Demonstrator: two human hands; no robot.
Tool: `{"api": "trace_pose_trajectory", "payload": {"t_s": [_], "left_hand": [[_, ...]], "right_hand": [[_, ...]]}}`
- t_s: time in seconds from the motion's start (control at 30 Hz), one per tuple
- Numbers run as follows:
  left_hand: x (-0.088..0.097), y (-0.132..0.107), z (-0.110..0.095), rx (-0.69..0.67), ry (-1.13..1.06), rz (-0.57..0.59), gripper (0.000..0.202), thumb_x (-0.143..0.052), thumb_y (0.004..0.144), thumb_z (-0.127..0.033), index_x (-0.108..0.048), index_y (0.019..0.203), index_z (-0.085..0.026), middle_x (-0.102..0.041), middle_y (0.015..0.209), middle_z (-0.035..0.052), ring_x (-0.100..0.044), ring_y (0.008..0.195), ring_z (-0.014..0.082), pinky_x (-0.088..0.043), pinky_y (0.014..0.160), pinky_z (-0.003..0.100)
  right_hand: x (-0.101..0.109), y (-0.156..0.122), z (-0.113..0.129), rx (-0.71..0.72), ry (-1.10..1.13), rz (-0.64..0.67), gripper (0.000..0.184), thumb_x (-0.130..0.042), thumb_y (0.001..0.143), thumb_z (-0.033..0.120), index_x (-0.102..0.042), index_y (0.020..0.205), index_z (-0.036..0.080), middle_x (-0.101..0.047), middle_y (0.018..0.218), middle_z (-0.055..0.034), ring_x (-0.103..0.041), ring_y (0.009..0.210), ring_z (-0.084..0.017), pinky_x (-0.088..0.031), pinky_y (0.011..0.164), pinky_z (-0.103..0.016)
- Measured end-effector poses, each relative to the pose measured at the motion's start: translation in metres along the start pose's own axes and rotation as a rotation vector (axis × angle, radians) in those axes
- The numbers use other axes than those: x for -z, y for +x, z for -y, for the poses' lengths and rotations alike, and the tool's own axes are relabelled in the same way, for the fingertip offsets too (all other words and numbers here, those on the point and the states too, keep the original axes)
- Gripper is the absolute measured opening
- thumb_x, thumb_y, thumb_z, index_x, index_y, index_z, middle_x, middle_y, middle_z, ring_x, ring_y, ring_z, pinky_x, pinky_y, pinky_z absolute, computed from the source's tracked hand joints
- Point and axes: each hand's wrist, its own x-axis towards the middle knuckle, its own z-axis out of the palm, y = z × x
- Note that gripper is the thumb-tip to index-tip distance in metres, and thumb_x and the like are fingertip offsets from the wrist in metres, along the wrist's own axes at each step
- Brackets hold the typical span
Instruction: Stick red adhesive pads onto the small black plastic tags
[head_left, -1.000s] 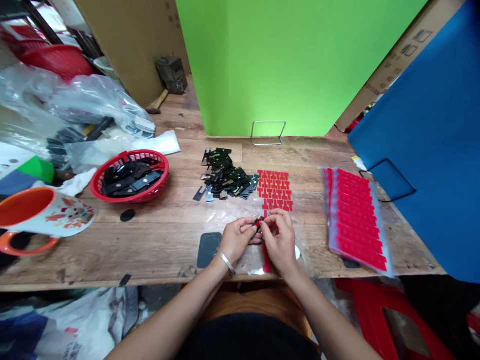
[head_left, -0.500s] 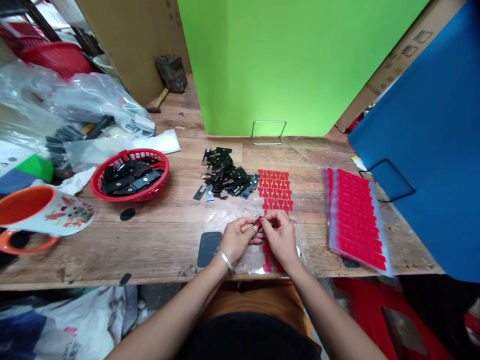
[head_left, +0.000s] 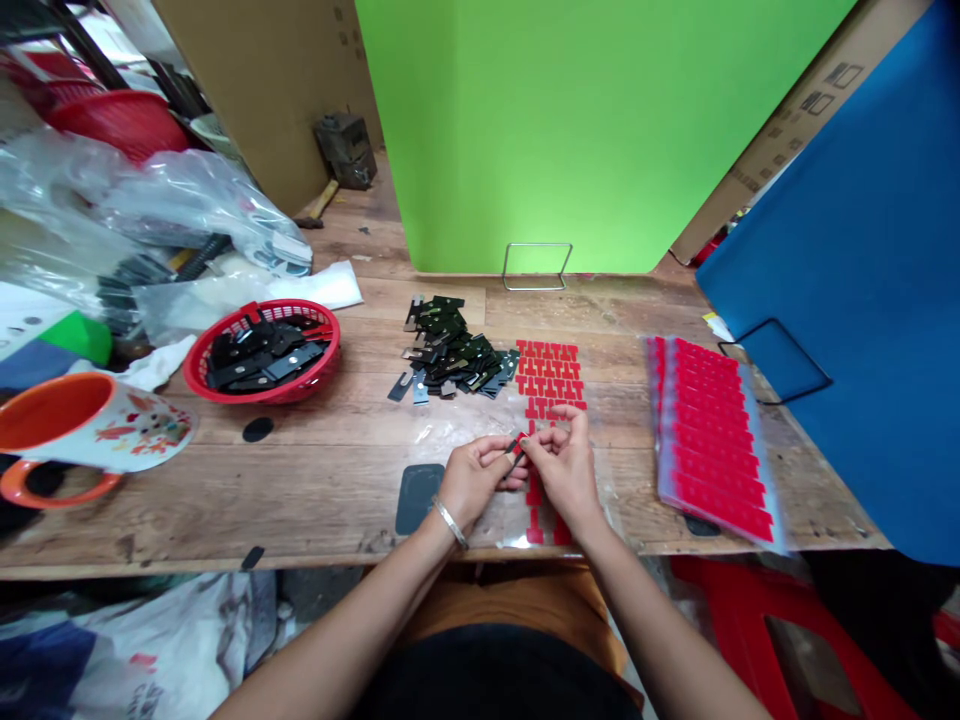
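Note:
My left hand [head_left: 472, 480] is closed around a small flat black plate [head_left: 513, 452] above the front of the table. A red sticker [head_left: 520, 440] lies at the plate's upper end. My right hand [head_left: 568, 478] pinches at that end with thumb and forefinger, while another of its fingers stretches away. Under both hands is a clear sheet with rows of red T-shaped stickers [head_left: 550, 385], partly covered by my right hand. Just beyond, to the left, is a heap of slotted black plates [head_left: 457, 350].
At left stand a red basket [head_left: 196, 372] of black plates and an orange-and-white mug [head_left: 142, 425]. More red sticker sheets [head_left: 716, 440] lie stacked at right. A green board [head_left: 600, 130] and a blue board [head_left: 847, 300] stand behind. A dark pad [head_left: 417, 500] lies near the front edge.
An outer finger of my right hand has lifted and spread away from the pinch. My left hand and the black plate have hardly moved.

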Motion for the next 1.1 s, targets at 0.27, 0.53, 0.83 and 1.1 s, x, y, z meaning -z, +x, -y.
{"api": "trace_pose_trajectory", "payload": {"t_s": [0.27,0.53,0.83,1.1], "left_hand": [[0.002,0.001,0.001,0.000,0.038,0.027,0.031,-0.069,0.066,-0.022,-0.060,0.092,-0.008,-0.068,0.068,0.0075,-0.063,0.059,0.0131,-0.052,0.060,0.024],[0.002,-0.009,-0.004,-0.025,0.052,0.073,0.030,-0.066,0.068,-0.023,-0.062,0.095,-0.009,-0.069,0.074,0.0092,-0.063,0.062,0.0140,-0.052,0.061,0.024],[0.105,-0.011,-0.118,-0.625,0.542,-0.435,0.041,-0.054,0.076,-0.033,-0.058,0.111,-0.012,-0.067,0.097,0.0098,-0.064,0.078,0.0199,-0.050,0.077,0.035],[0.137,0.005,-0.141,-0.861,1.427,-0.645,0.026,-0.054,0.075,-0.030,-0.065,0.095,-0.016,-0.065,0.095,0.0088,-0.057,0.092,0.0239,-0.040,0.087,0.036]], "right_hand": [[0.008,0.008,-0.003,-0.043,-0.035,0.194,0.017,-0.058,0.073,0.032,-0.060,0.067,0.016,-0.058,0.060,0.0007,-0.052,0.053,-0.011,-0.041,0.052,-0.022],[0.009,0.009,-0.011,-0.104,-0.042,0.122,0.035,-0.046,0.082,0.044,-0.059,0.066,0.017,-0.051,0.048,0.0027,-0.041,0.039,-0.009,-0.031,0.038,-0.020],[0.005,0.003,-0.014,-0.010,-0.143,0.125,0.037,-0.047,0.081,0.047,-0.061,0.067,0.016,-0.058,0.058,-0.0013,-0.051,0.051,-0.012,-0.037,0.043,-0.020],[0.006,0.003,-0.020,0.017,-0.189,0.133,0.038,-0.045,0.083,0.046,-0.061,0.069,0.015,-0.057,0.059,-0.0020,-0.051,0.052,-0.012,-0.036,0.041,-0.020]]}}
